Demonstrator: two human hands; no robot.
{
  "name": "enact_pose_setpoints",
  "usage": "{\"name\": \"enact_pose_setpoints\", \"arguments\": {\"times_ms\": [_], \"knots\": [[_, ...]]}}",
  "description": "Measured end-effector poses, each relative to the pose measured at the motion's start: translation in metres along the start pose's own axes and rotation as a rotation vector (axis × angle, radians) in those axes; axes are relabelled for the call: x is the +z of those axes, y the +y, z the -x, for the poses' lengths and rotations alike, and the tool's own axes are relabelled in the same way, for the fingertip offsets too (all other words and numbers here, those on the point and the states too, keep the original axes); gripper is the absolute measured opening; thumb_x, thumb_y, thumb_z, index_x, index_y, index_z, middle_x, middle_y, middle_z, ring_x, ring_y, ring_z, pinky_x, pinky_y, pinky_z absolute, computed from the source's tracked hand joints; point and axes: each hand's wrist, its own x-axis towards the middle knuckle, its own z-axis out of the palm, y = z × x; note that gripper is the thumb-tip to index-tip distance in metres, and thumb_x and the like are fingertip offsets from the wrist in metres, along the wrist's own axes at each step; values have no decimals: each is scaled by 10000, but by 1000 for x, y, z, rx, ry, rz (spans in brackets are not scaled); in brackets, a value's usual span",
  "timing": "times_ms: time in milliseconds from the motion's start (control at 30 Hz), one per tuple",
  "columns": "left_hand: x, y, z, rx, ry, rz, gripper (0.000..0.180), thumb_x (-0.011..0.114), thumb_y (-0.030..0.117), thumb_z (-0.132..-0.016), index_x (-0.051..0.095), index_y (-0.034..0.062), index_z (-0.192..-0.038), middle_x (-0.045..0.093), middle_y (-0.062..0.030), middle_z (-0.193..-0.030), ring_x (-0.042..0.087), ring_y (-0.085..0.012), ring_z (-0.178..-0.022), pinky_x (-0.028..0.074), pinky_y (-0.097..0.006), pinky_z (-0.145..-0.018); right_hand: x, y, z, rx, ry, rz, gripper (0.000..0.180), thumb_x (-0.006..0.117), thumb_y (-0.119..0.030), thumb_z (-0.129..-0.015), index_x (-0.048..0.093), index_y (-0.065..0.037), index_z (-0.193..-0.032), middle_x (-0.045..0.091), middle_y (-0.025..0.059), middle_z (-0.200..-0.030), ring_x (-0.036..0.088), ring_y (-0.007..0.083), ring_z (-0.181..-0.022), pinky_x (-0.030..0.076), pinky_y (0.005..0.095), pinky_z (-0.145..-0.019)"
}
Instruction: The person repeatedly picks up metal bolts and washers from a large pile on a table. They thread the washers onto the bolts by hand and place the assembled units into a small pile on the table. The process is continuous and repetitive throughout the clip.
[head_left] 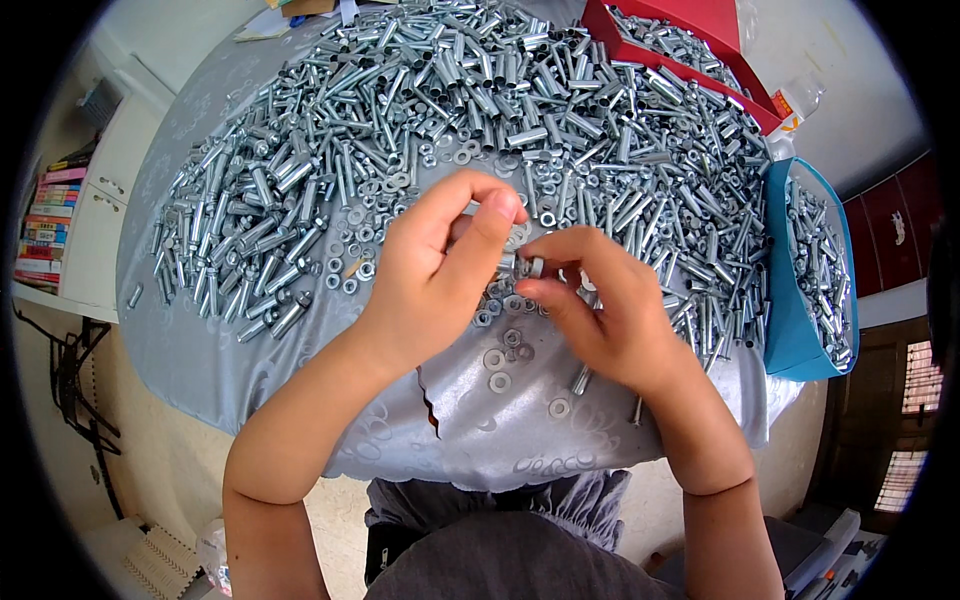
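Note:
Over the near middle of the table, my left hand [430, 275] is closed around a silvery expansion anchor bolt [508, 264]. Most of its shaft is hidden by the fingers and palm. My right hand [610, 310] pinches a small nut [536, 267] at the bolt's protruding end between thumb and forefinger. Whether the nut sits on the thread cannot be made out. Loose flat washers [500, 382] and hex nuts [512, 337] lie on the cloth just below the hands. A loose bolt [582, 378] rests under my right wrist.
A wide heap of metal sleeves and bolts [450, 70] covers the table's far side. Assembled anchors [265, 235] are piled at left. A red box [765, 105] and a blue bin [785, 300], both holding metal parts, stand at right. The grey tablecloth [470, 440] has a tear [429, 402].

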Motion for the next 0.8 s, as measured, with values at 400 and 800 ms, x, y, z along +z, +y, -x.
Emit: {"name": "enact_pose_setpoints", "arguments": {"times_ms": [400,800], "knots": [[-1,0,1,131,-30,-128,175,464,174,-907,507,6,-884,536,-12,-779,467,-18,-608,374,-169,-523,-5,4,0,62,-91,-57,156,604,-111,-795,556,4,-888,558,120,-718,552,262,-614,438,310,-549],[0,-1,1,72,-75,-96,149,479,147,-898,497,-1,-888,534,-25,-752,501,-41,-647,409,-191,-569,-12,8,-1,214,-215,-177,207,612,-209,-802,572,-10,-839,546,91,-649,529,179,-531,413,287,-487]]}}
